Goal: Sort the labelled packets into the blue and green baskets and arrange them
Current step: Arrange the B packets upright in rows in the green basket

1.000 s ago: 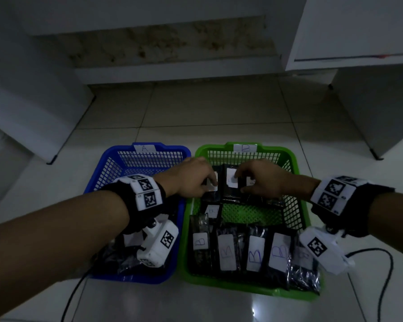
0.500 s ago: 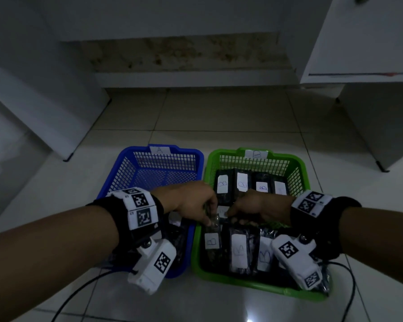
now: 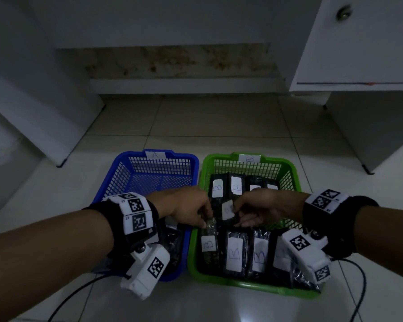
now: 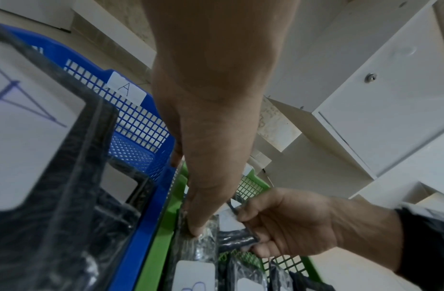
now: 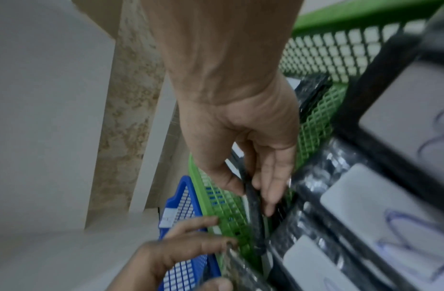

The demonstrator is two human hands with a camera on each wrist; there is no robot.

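Observation:
A green basket [image 3: 291,169] tagged B holds two rows of black packets with white B labels. A blue basket [image 3: 123,168] tagged A stands to its left with dark packets at its near end. My left hand [image 3: 204,218] pinches the top edge of the leftmost front-row packet [image 3: 208,244]. In the left wrist view that same packet [image 4: 196,254] sits under my left fingertips. My right hand [image 3: 239,214] holds a loose packet [image 3: 227,209] upright in the basket's middle, and in the right wrist view its thumb and fingers pinch this packet [image 5: 253,212] edge-on.
Both baskets sit on pale floor tiles [image 3: 196,117]. White cabinets [image 3: 358,43] stand at the right and left, with a stained wall base behind. Black cables [image 3: 358,275] trail from my wrists across the floor. An A-labelled packet [image 4: 29,128] lies close under my left wrist.
Both hands have drawn back from the far row to the basket's middle. The right hand now holds a loose packet upright; the left hand grips the front-left packet's top.

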